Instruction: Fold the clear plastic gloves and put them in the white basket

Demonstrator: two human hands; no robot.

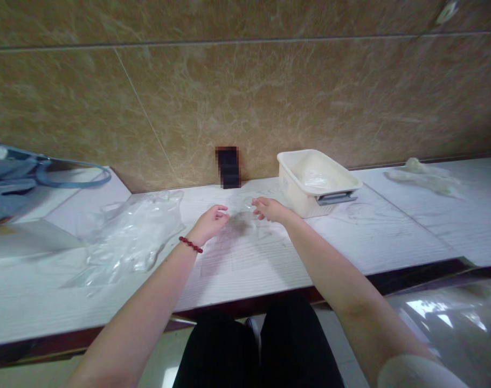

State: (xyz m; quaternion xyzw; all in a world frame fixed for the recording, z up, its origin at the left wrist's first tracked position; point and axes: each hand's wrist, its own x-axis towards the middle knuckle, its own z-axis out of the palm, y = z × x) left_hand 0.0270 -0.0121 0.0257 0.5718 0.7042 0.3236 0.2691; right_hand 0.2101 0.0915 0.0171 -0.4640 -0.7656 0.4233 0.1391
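Note:
My right hand (268,209) is pinched at the edge of a thin clear plastic piece (247,205) over the white tabletop (261,275); its exact kind is too transparent to make out. Across from it, my left hand (212,222), with a red bead bracelet (191,244) on the wrist, has loosely curled fingers with a gap at the thumb. Nothing shows in that hand. To its left lies a heap of crumpled clear plastic bags (136,237). Right of my right hand stands a cream plastic basket (294,191) with clear plastic inside and a grey handle.
A dark upright object (230,168), partly pixelated, leans on the brown marbled wall (205,97). A blue-grey bag (11,183) and a white box (39,237) sit at the far left. Crumpled translucent plastic (425,177) lies far right. My legs are below the table's front edge.

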